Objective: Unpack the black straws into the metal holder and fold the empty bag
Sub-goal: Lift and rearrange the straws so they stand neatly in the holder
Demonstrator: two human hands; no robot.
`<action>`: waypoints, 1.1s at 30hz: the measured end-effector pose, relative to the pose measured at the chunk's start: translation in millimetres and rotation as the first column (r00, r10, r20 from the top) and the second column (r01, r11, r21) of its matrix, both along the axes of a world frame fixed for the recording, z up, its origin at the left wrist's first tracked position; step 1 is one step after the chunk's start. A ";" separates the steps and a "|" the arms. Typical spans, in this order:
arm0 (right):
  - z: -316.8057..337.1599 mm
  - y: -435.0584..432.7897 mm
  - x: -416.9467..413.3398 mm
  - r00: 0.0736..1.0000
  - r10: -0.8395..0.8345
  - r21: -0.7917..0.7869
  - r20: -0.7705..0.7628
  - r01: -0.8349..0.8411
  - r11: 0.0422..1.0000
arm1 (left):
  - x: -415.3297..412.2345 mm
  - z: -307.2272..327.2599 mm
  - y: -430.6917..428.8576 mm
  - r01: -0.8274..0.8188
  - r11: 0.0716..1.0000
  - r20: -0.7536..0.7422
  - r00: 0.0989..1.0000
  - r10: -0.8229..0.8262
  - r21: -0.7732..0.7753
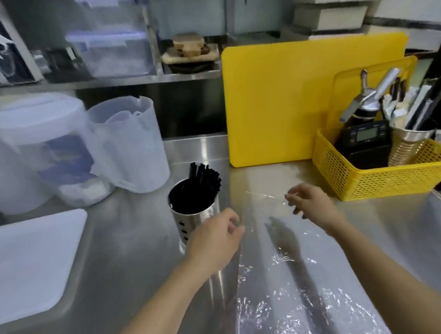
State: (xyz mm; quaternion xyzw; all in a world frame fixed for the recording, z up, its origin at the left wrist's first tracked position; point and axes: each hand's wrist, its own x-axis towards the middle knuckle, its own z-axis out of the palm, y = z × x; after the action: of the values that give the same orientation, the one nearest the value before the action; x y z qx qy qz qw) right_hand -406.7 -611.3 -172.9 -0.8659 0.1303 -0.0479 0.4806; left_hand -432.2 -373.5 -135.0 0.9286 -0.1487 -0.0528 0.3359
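Black straws [205,175] stand in the round metal holder [191,219] at the middle of the steel counter. A clear, crinkled plastic bag [282,280] lies stretched flat on the counter, running from near me toward the far side. My left hand [214,241] pinches the bag's far left corner, just in front of the holder. My right hand [312,203] pinches the far right corner, fingers curled on the film. Nothing shows inside the bag.
A yellow mesh basket [387,178] with a whipper, a timer and a utensil cup sits at the right. Yellow cutting boards [288,102] lean behind it. Translucent tubs [56,152] stand at the left, and a white board [30,263] lies in front of them.
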 end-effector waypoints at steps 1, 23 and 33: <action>9.0 15.4 2.9 0.999 0.030 0.028 0.042 -0.031 0.999 | 2.9 10.3 6.1 -0.018 0.998 0.046 0.999 0.021 -0.067; 38.0 156.6 43.7 0.989 0.022 -0.014 0.147 -0.020 1.000 | 81.5 31.6 86.5 -0.107 0.863 0.112 0.976 0.185 -0.493; 42.6 156.6 49.0 0.964 -0.018 -0.011 0.266 0.021 1.000 | 93.0 26.7 83.2 -0.035 0.842 0.095 0.990 0.102 -0.539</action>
State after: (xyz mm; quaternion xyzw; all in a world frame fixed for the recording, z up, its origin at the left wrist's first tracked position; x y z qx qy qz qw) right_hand -357.6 -454.7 -130.4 -0.8536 0.0729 -0.1691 0.4873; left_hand -339.2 -290.3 -108.4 0.8040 -0.1443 0.0586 0.5739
